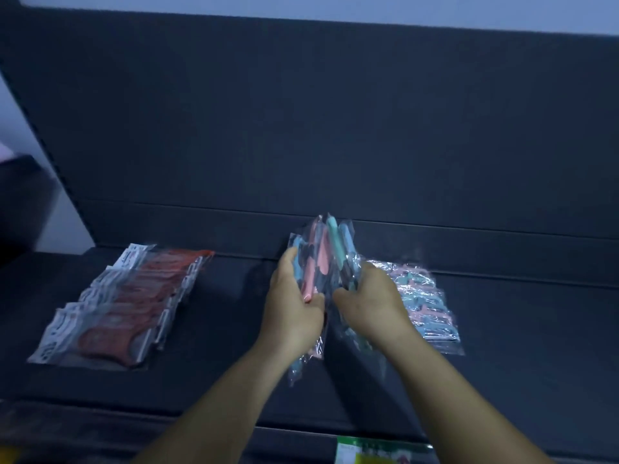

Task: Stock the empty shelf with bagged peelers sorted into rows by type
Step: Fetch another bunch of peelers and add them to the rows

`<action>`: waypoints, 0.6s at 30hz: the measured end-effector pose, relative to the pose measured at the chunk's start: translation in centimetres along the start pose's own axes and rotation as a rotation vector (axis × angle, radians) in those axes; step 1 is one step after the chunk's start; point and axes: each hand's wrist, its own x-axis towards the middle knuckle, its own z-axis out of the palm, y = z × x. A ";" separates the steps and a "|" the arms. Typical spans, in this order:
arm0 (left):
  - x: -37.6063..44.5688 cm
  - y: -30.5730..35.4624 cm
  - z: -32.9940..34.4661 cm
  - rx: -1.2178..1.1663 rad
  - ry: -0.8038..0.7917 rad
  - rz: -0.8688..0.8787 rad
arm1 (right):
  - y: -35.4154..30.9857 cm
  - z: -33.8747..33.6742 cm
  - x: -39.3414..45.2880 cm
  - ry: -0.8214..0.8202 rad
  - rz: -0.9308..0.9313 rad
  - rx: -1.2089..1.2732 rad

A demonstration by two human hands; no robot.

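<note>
Both my hands hold a fanned bundle of clear bags with pink, blue and teal peelers (326, 249) above the middle of the dark shelf (227, 329). My left hand (291, 306) grips the bundle's left side, my right hand (371, 303) its right side. A row of bagged red peelers (124, 306) lies overlapped on the shelf's left. On the right, partly behind my right hand, lies a row of bagged pink and blue peelers (422, 306).
The shelf's dark back panel (301, 128) rises behind the rows. A green and yellow package (375, 452) shows below the shelf's front edge. A dark object (20, 202) stands at the far left.
</note>
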 end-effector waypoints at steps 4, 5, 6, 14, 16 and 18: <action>0.2 -1.7 -0.5 0.077 0.013 -0.084 | 1.0 2.3 0.4 -0.100 0.052 0.039; 0.2 -2.3 -0.9 0.089 0.014 -0.103 | 1.0 3.2 0.5 -0.123 0.060 0.049; 0.3 -2.9 -1.4 0.103 0.016 -0.116 | 0.9 4.1 0.7 -0.147 0.069 0.052; 1.9 -7.3 -4.7 0.382 -0.100 -0.211 | -0.1 8.9 1.6 -0.297 0.109 0.102; 2.3 -7.9 -5.4 0.559 -0.159 -0.206 | -0.4 8.9 1.5 -0.335 0.095 0.104; 2.7 -8.2 -6.1 0.673 -0.179 -0.194 | -0.4 8.6 1.1 -0.362 0.098 0.118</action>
